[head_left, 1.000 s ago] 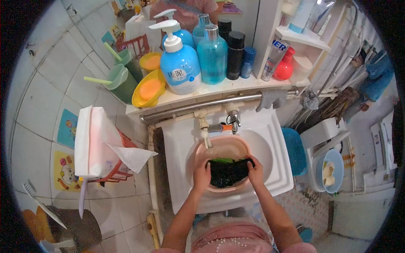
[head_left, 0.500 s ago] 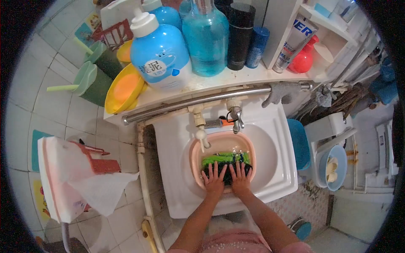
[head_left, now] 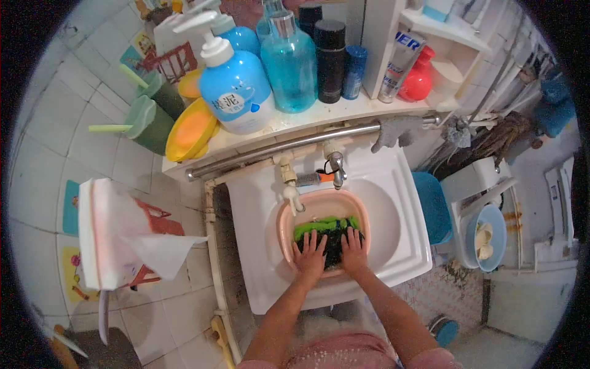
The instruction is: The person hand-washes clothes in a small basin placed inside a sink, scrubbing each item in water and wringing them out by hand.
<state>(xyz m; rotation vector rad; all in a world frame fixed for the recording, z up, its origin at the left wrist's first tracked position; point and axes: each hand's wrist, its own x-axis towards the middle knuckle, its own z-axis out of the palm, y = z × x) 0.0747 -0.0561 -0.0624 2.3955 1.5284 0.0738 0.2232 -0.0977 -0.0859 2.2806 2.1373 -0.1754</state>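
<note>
A pink basin (head_left: 284,230) sits in the white sink (head_left: 393,240) below two taps. Inside it lies a wet black and bright green cloth (head_left: 332,243), the green part along the far side. My left hand (head_left: 311,255) rests palm down on the cloth's left part, fingers spread. On the right part my right hand (head_left: 353,251) lies flat as well, its fingers apart. Both hands press on the cloth from above without gripping it. How much water is in the basin I cannot tell.
Behind the basin stand a plastic tap (head_left: 291,190) and a metal tap (head_left: 337,169). A metal rail (head_left: 283,150) runs under a shelf holding a blue pump bottle (head_left: 236,92) and other bottles. Tissue hangs from a pack (head_left: 107,234) on the left; a blue bowl (head_left: 490,237) is at right.
My hands have moved slightly farther apart, still flat on the cloth. The view has shifted a little. More of the black part shows between the hands.
</note>
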